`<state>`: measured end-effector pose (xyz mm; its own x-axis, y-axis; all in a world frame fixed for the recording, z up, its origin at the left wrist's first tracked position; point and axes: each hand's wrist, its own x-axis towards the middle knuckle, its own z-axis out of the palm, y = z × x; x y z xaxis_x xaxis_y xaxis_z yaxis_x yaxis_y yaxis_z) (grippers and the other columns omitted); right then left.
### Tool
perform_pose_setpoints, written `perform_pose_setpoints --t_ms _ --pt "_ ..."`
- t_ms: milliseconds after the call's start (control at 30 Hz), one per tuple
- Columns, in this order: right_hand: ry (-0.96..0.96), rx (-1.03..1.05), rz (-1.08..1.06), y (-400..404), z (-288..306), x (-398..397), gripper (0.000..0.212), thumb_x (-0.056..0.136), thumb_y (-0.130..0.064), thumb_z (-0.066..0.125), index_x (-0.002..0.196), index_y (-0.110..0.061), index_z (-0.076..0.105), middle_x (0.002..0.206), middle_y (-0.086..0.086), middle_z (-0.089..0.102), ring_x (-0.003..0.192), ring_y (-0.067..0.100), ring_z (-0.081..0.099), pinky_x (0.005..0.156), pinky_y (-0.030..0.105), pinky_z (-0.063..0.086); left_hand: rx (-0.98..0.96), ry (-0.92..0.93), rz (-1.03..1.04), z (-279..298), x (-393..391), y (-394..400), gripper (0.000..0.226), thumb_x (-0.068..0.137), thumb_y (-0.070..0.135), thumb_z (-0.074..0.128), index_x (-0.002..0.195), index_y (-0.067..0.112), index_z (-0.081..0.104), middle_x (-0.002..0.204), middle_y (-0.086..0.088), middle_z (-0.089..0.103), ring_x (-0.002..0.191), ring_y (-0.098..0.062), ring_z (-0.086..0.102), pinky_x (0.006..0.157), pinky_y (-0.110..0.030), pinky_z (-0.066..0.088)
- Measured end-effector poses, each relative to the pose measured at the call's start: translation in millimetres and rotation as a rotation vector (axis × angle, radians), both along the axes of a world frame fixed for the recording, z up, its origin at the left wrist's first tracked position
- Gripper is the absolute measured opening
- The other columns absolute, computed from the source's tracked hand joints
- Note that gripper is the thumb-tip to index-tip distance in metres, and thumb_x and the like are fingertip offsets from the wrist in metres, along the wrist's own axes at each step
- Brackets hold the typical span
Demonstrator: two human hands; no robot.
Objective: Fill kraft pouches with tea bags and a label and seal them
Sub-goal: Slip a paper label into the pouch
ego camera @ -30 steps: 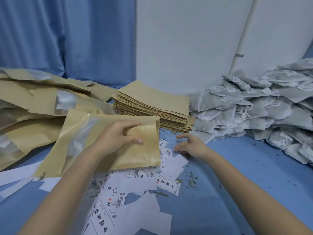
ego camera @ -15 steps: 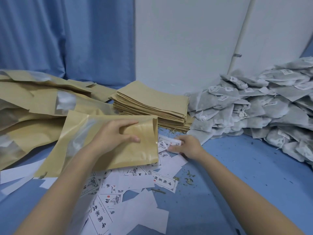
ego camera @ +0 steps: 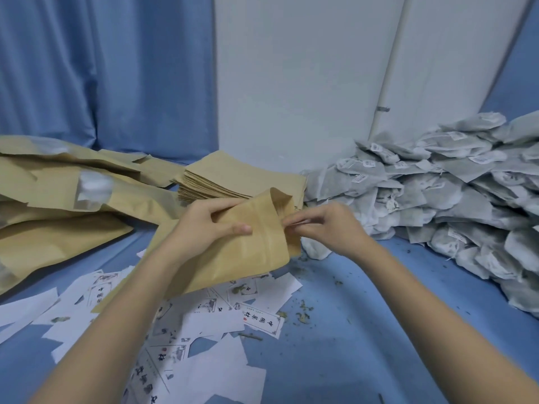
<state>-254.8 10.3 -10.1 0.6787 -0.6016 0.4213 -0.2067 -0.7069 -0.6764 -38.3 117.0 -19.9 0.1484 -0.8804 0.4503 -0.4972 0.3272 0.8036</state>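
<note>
Big grey heap of tea bags (ego camera: 437, 199) far right on blue surface (ego camera: 364, 330). Kraft pouch (ego camera: 250, 246) held up mid-scene — left hand (ego camera: 204, 228) grips side. Right hand (ego camera: 326, 228) pinches small white label (ego camera: 294, 221) at open mouth.

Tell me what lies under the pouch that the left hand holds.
Under the pouch, white labels lie scattered on the blue table; some stick out past its lower edge. How many more it covers cannot be seen. The left hand grips the pouch.
</note>
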Motion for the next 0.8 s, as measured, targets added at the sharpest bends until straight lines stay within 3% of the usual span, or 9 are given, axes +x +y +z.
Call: perform_pose_setpoints --t_ms 100,233,367,467,533,633,733,767,800 --pt "0.213 -0.272 -0.03 4.0 15.6 2.6 0.02 0.078 -0.007 0.07 0.092 -0.02 0.076 0.087 -0.007 0.073 0.073 -0.014 0.056 0.067 -0.001 0.038 0.005 0.009 -0.07 9.6 -12.4 -3.9 0.037 0.056 0.047 0.076 0.091 0.057 0.069 0.101 0.024 0.069 0.093 0.008 0.062 0.075 -0.006 0.044" --pt "0.377 -0.451 0.058 13.1 47.4 -4.6 0.019 0.076 -0.011 0.071 0.094 -0.017 0.073 0.08 -0.014 0.065 0.068 -0.003 0.049 0.064 0.011 0.036 0.0 0.12 -0.209 24.7 -29.6 -11.9 0.033 0.063 0.038 0.073 0.096 0.042 0.074 0.095 0.017 0.073 0.086 0.005 0.065 0.071 -0.01 0.047" --pt "0.566 -0.517 0.134 22.5 98.7 -27.1 0.014 0.078 -0.013 0.067 0.072 -0.026 0.071 0.076 -0.029 0.047 0.074 0.003 0.047 0.065 0.019 0.032 -0.02 0.299 -0.292 48.4 -48.6 -23.7 0.062 0.048 0.062 0.082 0.096 0.022 0.075 0.086 0.009 0.074 0.074 -0.002 0.067 0.063 -0.013 0.05" --pt "0.708 -0.536 0.027 26.5 133.2 -42.6 0.045 0.08 -0.01 0.057 0.047 -0.04 0.052 0.059 -0.021 0.047 0.057 0.001 0.042 0.057 0.024 0.031 -0.025 0.377 -0.358 66.0 -66.5 -35.2 0.051 0.057 0.056 0.08 0.091 0.019 0.076 0.081 0.003 0.073 0.067 -0.007 0.066 0.057 -0.016 0.051" --pt "0.763 -0.565 -0.018 29.0 151.0 -54.0 0.043 0.081 -0.007 0.054 0.05 -0.036 0.044 0.056 -0.014 0.048 0.055 0.0 0.042 0.054 0.024 0.035 -0.03 0.429 -0.356 74.5 -80.0 -42.8 0.028 0.076 0.038 0.069 0.089 0.014 0.075 0.078 0.002 0.073 0.064 -0.007 0.066 0.056 -0.017 0.051" --pt "0.675 -0.504 -0.069 30.4 173.7 -76.4 0.038 0.076 0.0 0.052 0.063 -0.034 0.063 0.064 -0.008 0.064 0.058 -0.006 0.048 0.061 0.013 0.043 0.035 0.523 -0.31 87.3 -104.5 -50.3 0.035 0.089 0.012 0.061 0.056 0.012 0.072 0.05 0.004 0.063 0.042 -0.001 0.057 0.042 -0.012 0.043" --pt "0.647 -0.422 -0.07 30.1 184.6 -90.6 0.038 0.076 0.003 0.051 0.087 -0.029 0.069 0.086 -0.001 0.071 0.073 -0.002 0.053 0.072 0.028 0.049 0.166 0.517 -0.297 100.7 -130.2 -47.3 0.059 0.023 0.035 0.095 0.021 0.004 0.045 0.025 -0.001 0.037 0.021 0.0 0.035 0.028 -0.011 0.029" --pt "0.737 -0.435 -0.058 29.7 183.8 -91.2 0.034 0.079 -0.001 0.053 0.082 -0.032 0.067 0.082 -0.005 0.071 0.07 -0.002 0.054 0.068 0.028 0.047 0.195 0.496 -0.306 98.3 -132.7 -51.2 0.066 0.037 0.024 0.097 0.017 0.003 0.038 0.023 -0.002 0.033 0.019 0.0 0.033 0.027 -0.012 0.029" --pt "0.857 -0.448 -0.054 28.2 181.9 -90.2 0.031 0.082 -0.006 0.055 0.075 -0.035 0.062 0.075 -0.011 0.067 0.065 -0.001 0.053 0.062 0.024 0.045 0.196 0.475 -0.289 93.2 -133.6 -55.0 0.075 0.073 0.009 0.08 0.015 0.004 0.033 0.022 -0.002 0.033 0.018 0.0 0.033 0.027 -0.01 0.029"
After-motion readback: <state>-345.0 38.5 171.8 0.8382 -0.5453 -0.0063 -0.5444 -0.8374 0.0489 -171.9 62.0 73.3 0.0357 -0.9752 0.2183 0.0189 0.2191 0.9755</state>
